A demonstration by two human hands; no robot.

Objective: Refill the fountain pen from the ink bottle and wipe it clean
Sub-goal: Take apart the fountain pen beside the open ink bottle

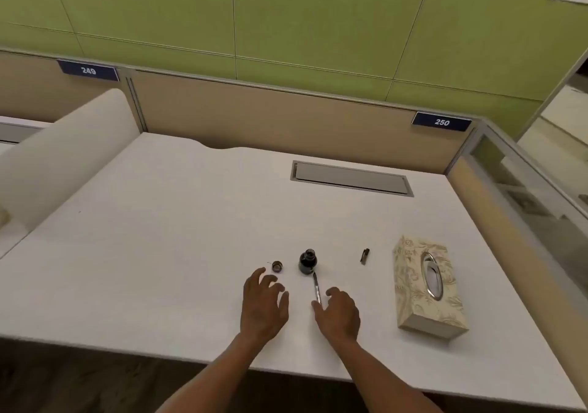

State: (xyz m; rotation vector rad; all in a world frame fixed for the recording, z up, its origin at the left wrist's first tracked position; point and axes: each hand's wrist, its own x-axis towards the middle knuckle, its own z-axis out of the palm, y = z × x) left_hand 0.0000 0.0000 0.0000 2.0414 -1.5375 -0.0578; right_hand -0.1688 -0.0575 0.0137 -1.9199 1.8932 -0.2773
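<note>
Plainly, plates (88,70) read "249" and "250"; both hands, left (264,304) and right (339,312), hover open, empty, over the counter (159,237) near the ink bottle (308,261).

A white counter (159,237) meets tan partitions (270,119) with number plates (441,122) (249, 250); a green wall (286,14) rises behind, and right, perhaps glass (525,189).
</note>
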